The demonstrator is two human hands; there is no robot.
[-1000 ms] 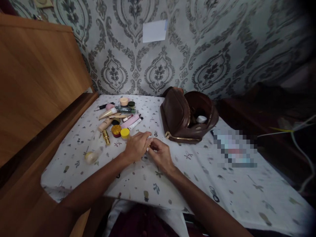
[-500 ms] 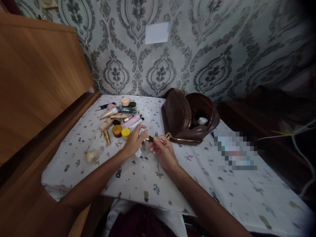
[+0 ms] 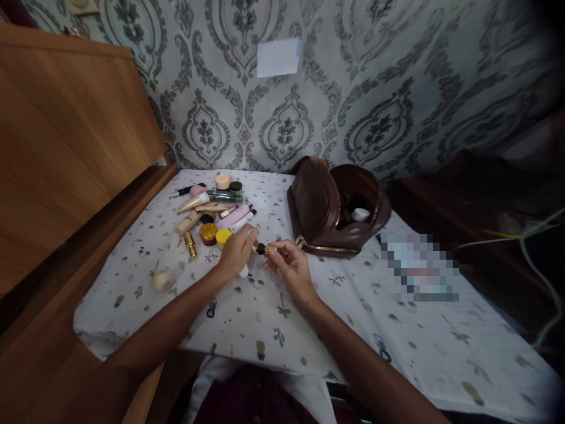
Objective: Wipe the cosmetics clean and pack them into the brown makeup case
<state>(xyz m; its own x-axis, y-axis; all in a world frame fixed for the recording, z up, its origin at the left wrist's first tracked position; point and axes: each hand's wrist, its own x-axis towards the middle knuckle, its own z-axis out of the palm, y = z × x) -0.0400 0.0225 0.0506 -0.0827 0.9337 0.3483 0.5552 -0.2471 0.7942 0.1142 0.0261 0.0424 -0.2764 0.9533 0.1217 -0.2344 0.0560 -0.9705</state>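
My left hand (image 3: 237,251) is closed around a crumpled white tissue (image 3: 244,271), with one end of a small black-and-gold cosmetic tube (image 3: 261,249) against it. The fingers of my right hand (image 3: 289,265) pinch the tube's other end, so it lies level between both hands above the table; its exact kind is too small to tell. Just left of my left hand are a yellow-lidded jar (image 3: 223,237), a red jar with a gold lid (image 3: 208,233) and a gold tube (image 3: 189,245).
More cosmetics, including a cream squeeze tube (image 3: 193,203) and a peach jar (image 3: 223,182), lie at the back left. A clear rounded item (image 3: 163,281) sits front left. An unzipped brown bag (image 3: 315,206) stands right of centre, a white item (image 3: 361,215) inside. Further right is a blurred-out object (image 3: 419,271).
Both hands have shifted slightly left with the black-and-gold tube and the tissue. The right fingers have moved along toward the tube's right end.
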